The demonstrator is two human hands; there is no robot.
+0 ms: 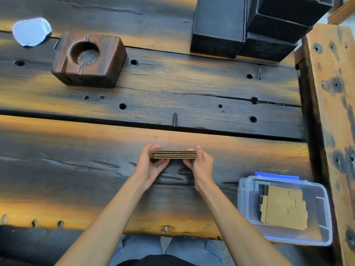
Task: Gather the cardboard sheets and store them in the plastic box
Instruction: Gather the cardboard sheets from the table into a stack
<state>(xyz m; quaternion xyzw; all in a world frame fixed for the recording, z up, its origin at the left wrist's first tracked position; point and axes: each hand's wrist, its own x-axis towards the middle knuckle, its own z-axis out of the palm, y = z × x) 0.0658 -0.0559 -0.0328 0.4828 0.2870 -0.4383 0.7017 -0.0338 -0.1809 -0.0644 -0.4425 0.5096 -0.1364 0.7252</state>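
Observation:
A small stack of brown cardboard sheets [175,154] stands on edge over the middle of the wooden table, its corrugated edges facing me. My left hand [151,166] grips the stack's left end and my right hand [201,166] grips its right end. A clear plastic box [244,204] with a blue-edged lid sits open at the table's near right corner. Inside it lie more cardboard sheets [284,208], flat and slightly fanned.
A dark wooden block with a round hollow [88,60] sits at the far left, with a pale blue flat object [31,31] beyond it. Black boxes [249,25] are stacked at the far right. A rough wooden beam [334,112] borders the table's right side.

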